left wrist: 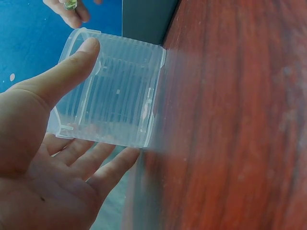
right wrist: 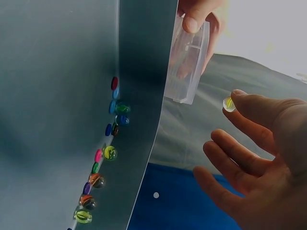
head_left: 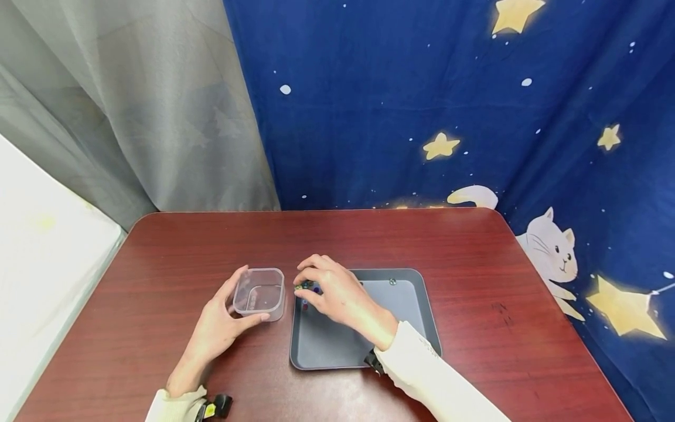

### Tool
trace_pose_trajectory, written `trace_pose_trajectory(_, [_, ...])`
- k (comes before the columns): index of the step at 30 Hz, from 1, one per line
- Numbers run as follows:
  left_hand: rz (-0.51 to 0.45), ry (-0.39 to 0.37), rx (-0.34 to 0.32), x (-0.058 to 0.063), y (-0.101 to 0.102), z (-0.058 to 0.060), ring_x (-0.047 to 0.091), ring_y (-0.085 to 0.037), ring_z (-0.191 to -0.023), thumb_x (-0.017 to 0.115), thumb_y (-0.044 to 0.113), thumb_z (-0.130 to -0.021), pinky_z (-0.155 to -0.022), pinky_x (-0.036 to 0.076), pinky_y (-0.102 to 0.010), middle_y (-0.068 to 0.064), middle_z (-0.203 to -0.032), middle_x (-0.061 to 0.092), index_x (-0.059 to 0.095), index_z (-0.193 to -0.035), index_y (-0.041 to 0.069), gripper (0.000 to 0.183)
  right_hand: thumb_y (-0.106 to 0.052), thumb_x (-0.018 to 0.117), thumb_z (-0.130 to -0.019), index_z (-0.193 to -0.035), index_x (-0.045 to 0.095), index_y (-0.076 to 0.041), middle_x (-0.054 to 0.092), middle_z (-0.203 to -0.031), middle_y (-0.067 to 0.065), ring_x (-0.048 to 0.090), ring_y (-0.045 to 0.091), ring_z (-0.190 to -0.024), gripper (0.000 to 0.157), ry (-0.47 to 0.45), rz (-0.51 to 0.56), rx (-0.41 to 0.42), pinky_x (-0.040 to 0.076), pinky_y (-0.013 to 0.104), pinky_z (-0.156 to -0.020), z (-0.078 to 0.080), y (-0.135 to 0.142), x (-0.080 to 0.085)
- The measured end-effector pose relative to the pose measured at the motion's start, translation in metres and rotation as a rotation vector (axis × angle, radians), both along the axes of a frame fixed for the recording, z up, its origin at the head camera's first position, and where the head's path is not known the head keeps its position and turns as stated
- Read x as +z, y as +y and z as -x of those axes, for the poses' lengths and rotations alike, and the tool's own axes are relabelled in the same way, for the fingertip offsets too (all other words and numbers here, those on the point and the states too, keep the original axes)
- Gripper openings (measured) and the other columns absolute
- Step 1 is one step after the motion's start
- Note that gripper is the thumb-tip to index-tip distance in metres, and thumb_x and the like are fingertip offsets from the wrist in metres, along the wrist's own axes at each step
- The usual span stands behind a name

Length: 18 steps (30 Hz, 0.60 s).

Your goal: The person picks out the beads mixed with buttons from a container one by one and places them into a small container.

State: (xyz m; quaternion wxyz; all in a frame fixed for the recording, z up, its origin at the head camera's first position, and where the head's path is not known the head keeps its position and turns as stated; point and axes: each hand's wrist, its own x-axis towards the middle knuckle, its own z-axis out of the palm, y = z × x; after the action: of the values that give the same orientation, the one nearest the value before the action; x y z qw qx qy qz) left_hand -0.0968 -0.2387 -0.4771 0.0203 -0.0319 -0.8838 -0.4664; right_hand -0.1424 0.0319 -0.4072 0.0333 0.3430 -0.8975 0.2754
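Observation:
My left hand (head_left: 213, 328) grips a clear plastic container (head_left: 259, 293) on the table, left of a grey tray (head_left: 332, 349). In the left wrist view the thumb presses its near rim and the fingers lie along the opposite side. My right hand (head_left: 340, 293) is over the tray's left edge. Its thumb and forefinger pinch a clear glass marble with a yellow swirl (right wrist: 229, 104), raised above the tray, the other fingers spread apart. Several marbles (right wrist: 110, 153) and small coloured discs (right wrist: 98, 155) lie in a row along the tray's wall; the right hand partly hides them in the head view.
A lone marble (head_left: 392, 282) lies near the tray's far right corner. The reddish-brown wooden table (head_left: 490, 363) surrounds tray and container. Behind it hang a grey curtain (head_left: 174, 117) and a blue curtain with stars (head_left: 358, 117). A white surface (head_left: 42, 234) borders the left.

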Motion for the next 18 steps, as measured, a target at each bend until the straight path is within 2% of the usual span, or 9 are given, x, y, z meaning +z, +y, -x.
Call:
trace_pose_trajectory(10, [-0.010, -0.011, -0.005, 0.002, 0.000, 0.001, 0.062, -0.023, -0.119, 0.093, 0.035, -0.079, -0.087, 0.050, -0.010, -0.007, -0.158, 0.050, 0.031, -0.164, 0.033, 0.106, -0.032, 0.075, -0.098, -0.112, 0.079, -0.022, 0.066, -0.131, -0.006, 0.063, 0.013, -0.119, 0.018, 0.002, -0.030, 0.014, 0.055, 0.032, -0.097, 0.004, -0.011, 0.000])
trace_pose_trajectory(18, [-0.030, -0.009, -0.015, 0.000, -0.001, 0.001, 0.062, -0.018, -0.122, 0.093, 0.033, -0.079, -0.089, 0.050, -0.008, -0.006, -0.163, 0.045, 0.031, -0.164, 0.032, 0.105, -0.030, 0.075, -0.098, -0.110, 0.079, -0.021, 0.068, -0.127, -0.006, 0.062, 0.012, -0.115, 0.015, 0.011, -0.031, 0.053, 0.055, 0.030, -0.096, 0.004, -0.022, -0.002])
